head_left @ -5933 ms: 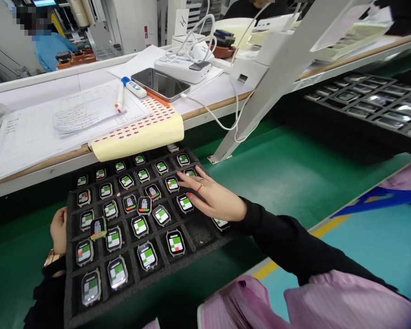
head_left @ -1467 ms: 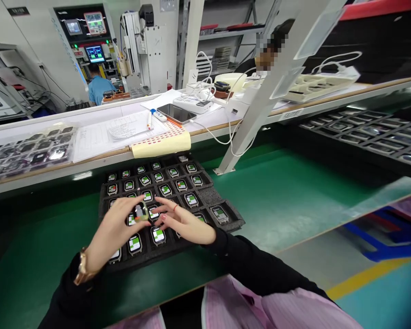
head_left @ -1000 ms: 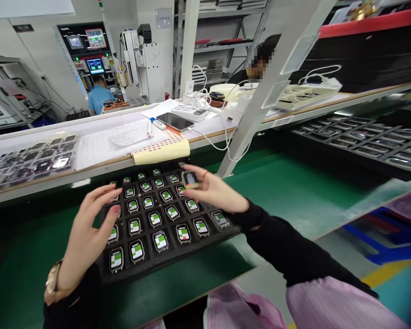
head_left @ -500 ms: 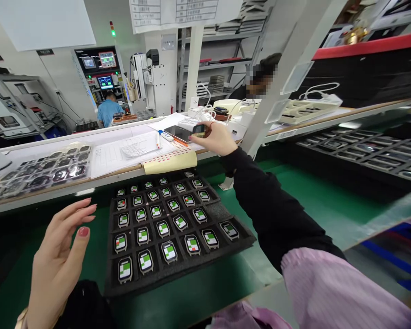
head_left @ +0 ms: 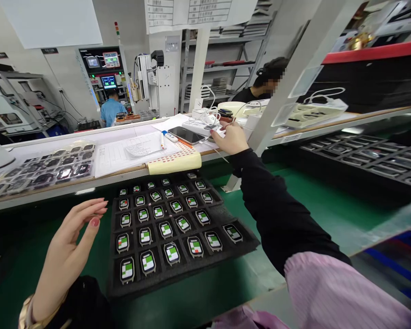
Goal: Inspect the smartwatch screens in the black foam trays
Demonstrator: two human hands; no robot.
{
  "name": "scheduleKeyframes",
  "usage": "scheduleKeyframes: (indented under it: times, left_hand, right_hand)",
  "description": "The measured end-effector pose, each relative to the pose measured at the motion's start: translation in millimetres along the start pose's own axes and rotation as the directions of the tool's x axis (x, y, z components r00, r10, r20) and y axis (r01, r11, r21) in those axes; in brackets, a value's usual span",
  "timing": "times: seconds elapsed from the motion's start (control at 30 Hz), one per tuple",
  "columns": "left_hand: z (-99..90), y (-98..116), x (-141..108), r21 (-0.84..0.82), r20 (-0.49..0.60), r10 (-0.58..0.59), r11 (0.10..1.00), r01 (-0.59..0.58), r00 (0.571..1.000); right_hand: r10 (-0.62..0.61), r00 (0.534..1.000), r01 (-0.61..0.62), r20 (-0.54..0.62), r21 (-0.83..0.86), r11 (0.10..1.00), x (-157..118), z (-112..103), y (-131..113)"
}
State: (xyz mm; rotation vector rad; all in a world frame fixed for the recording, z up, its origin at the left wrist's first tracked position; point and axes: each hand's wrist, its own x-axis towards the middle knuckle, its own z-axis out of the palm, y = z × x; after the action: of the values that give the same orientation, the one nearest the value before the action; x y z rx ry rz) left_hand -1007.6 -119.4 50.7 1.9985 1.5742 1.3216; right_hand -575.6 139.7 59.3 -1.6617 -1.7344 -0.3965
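My right hand [head_left: 231, 138] reaches over the shelf, fingers bent and closed beside the white cables and a white box. A smartwatch is in its fingertips, mostly hidden by them. My left hand [head_left: 66, 249] hovers with fingers apart, left of the black foam tray [head_left: 192, 269], touching nothing. Several smartwatches without straps lie in the tray's slots, such as one smartwatch [head_left: 148, 261] in the front row. Most screens are lit with green and white blocks, a few with a red one. Toward the tray's right side, one slot shows bare foam.
On the shelf lie a phone [head_left: 187, 135], paper sheets [head_left: 116, 157], a yellow sheet with red dots [head_left: 174, 163] and clear trays of watch parts [head_left: 44, 173]. A slanted white post [head_left: 284, 98] stands right of my right hand. Two people work beyond.
My right hand has moved slightly right and down to the cables, and the watch it held up is now mostly hidden. My left hand is slightly farther right in view.
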Motion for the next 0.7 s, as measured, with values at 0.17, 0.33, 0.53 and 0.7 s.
scheduleKeyframes:
  times: [0.17, 0.33, 0.53, 0.7]
  left_hand:
    - [5.7, 1, 2, -0.002, 0.012, -0.001, 1.0, 0.001, 1.0]
    - [10.1, 3, 2, 0.031, 0.075, -0.009, 0.999, 0.007, 0.997]
    - [2.7, -5, 0, 0.052, 0.089, -0.038, 0.998, 0.033, 0.995]
    - [-2.5, -12, 5, 0.031, 0.044, -0.06, 0.998, 0.059, 0.997]
  right_hand:
    - [-0.207, 0.962, 0.154, 0.177, 0.273, 0.95, 2, -1, -84]
    - [-0.178, 0.935, 0.081, 0.307, 0.304, 0.949, 20, 24, -155]
    - [-0.046, 0.899, -0.142, 0.435, 0.39, 0.91, 46, 44, -171]
    - [-0.135, 0.898, -0.202, 0.418, 0.667, 0.717, 57, 34, -178]
